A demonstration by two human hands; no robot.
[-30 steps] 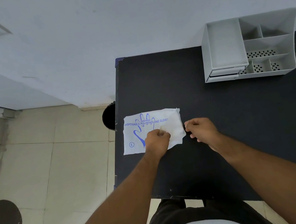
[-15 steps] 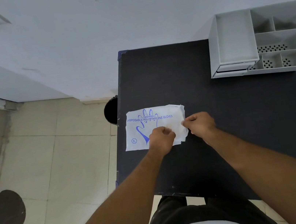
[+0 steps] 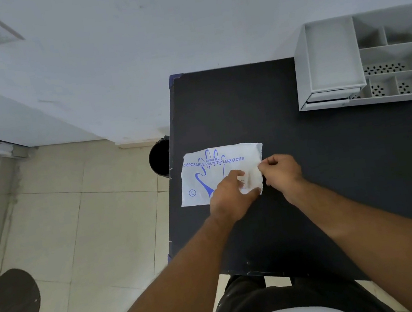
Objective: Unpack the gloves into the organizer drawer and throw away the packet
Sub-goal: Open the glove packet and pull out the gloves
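Note:
A white packet of disposable gloves (image 3: 215,170) with blue print lies flat near the left edge of the black table (image 3: 308,167). My left hand (image 3: 228,196) presses down on the packet's lower right part with fingers curled. My right hand (image 3: 281,172) pinches the packet's right edge between thumb and fingers. The grey organizer (image 3: 367,59) stands at the table's far right against the wall, its small drawer (image 3: 329,97) at the lower front left looking closed. No loose gloves are visible.
A black bin (image 3: 160,158) stands on the tiled floor just left of the table, partly hidden by the table edge. A dark round patch (image 3: 16,297) marks the floor at lower left. A white wall runs behind the table.
My right hand has closed in on the packet's right edge and now pinches it. My left hand stays pressed on the packet. The camera has shifted slightly.

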